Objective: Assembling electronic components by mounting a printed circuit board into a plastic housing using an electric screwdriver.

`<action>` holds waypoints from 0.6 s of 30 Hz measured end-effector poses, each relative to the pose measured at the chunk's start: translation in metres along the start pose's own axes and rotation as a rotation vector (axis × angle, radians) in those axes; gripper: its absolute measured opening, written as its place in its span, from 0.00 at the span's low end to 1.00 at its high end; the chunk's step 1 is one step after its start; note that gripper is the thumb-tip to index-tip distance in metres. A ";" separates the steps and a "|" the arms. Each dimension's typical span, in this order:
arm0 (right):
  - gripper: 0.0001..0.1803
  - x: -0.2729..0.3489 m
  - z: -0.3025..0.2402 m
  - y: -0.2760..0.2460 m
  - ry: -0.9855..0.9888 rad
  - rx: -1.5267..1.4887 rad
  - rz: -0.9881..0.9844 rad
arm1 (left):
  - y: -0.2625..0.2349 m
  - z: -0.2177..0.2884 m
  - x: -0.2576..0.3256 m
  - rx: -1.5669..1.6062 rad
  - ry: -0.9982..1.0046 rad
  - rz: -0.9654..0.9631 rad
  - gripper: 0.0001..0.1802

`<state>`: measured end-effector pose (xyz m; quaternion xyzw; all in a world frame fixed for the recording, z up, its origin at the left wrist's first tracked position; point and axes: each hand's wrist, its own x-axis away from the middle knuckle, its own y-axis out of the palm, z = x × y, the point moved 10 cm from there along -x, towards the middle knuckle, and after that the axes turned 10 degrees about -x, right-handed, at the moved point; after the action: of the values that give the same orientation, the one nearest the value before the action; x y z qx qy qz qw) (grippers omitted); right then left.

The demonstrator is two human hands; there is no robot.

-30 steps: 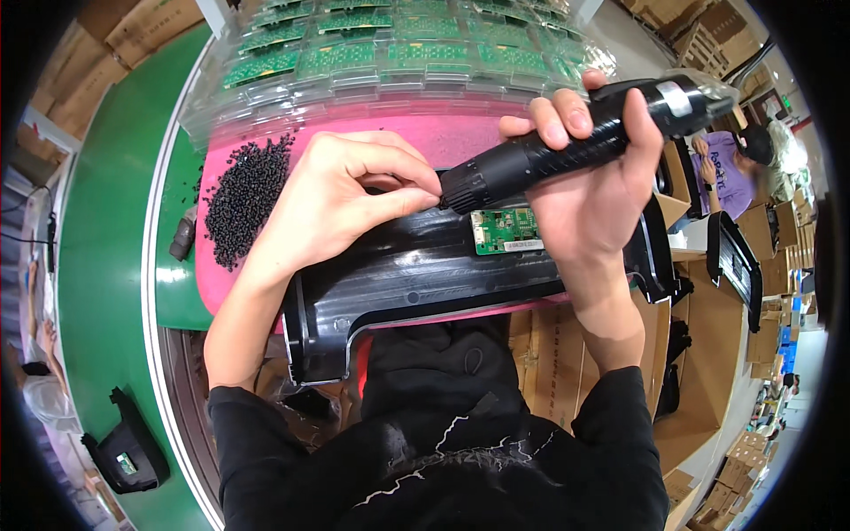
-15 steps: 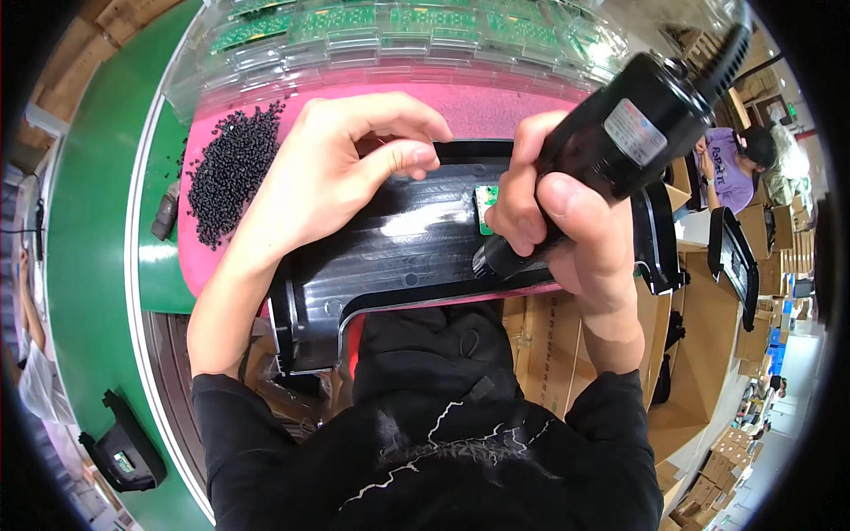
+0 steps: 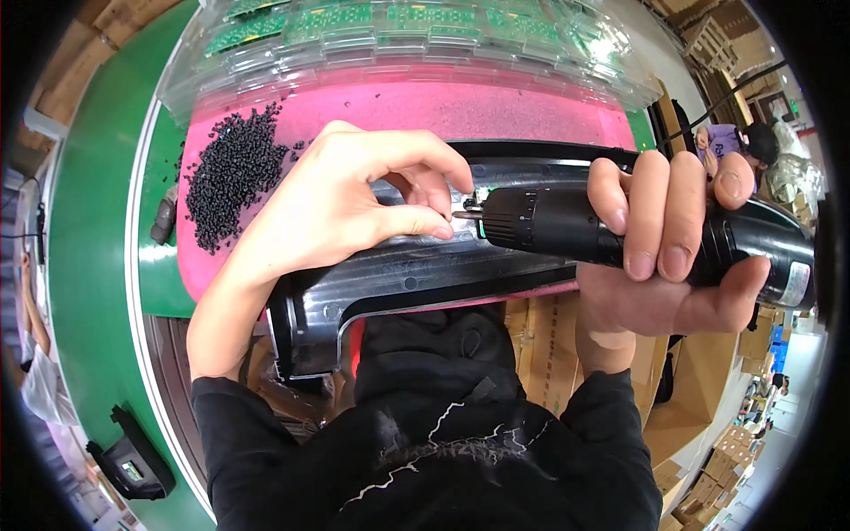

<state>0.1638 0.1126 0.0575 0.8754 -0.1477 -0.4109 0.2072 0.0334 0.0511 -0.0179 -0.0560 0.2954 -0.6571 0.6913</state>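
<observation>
My right hand (image 3: 673, 248) grips a black electric screwdriver (image 3: 620, 234), held level with its bit pointing left. My left hand (image 3: 354, 199) pinches at the bit tip, thumb and fingers closed around something small, probably a screw, which I cannot make out. Under both hands lies a long black plastic housing (image 3: 398, 283) on a pink mat (image 3: 460, 111). A green circuit board (image 3: 484, 196) sits in the housing, mostly hidden behind the screwdriver's nose. A heap of small black screws (image 3: 232, 173) lies on the mat left of my left hand.
Clear plastic trays of green circuit boards (image 3: 390, 35) are stacked along the far edge. The mat rests on a green table (image 3: 97, 265). Cardboard boxes (image 3: 549, 354) stand below. A black device (image 3: 133, 456) lies lower left. Another person (image 3: 739, 146) sits at the far right.
The screwdriver has swung from an upright, tip-down hold over the board to lying level, tip leftward. My left hand left the housing and came to pinch at the bit tip.
</observation>
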 end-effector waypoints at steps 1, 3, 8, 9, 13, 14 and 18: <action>0.21 0.000 -0.001 0.001 0.005 0.004 0.005 | -0.002 0.000 0.000 0.001 0.003 0.017 0.14; 0.21 0.002 -0.002 0.002 0.008 0.011 0.014 | -0.003 0.001 0.000 0.003 0.007 0.030 0.14; 0.22 0.002 -0.002 0.004 -0.034 -0.034 -0.001 | -0.004 -0.002 0.001 -0.039 -0.007 0.026 0.13; 0.22 0.001 -0.003 0.001 -0.039 -0.030 0.005 | -0.004 -0.002 -0.001 -0.037 -0.004 0.018 0.13; 0.23 -0.007 -0.018 -0.003 -0.051 -0.060 -0.073 | -0.003 0.006 -0.014 -0.009 0.007 -0.011 0.12; 0.23 -0.010 -0.024 -0.002 0.017 -0.006 -0.101 | -0.002 0.008 -0.017 0.035 -0.005 -0.021 0.12; 0.24 0.005 -0.039 0.004 0.058 0.043 -0.129 | 0.015 0.012 -0.015 0.092 -0.028 -0.103 0.17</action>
<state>0.1975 0.1166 0.0784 0.8990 -0.0935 -0.3945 0.1655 0.0533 0.0635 -0.0102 -0.0484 0.2516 -0.7038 0.6626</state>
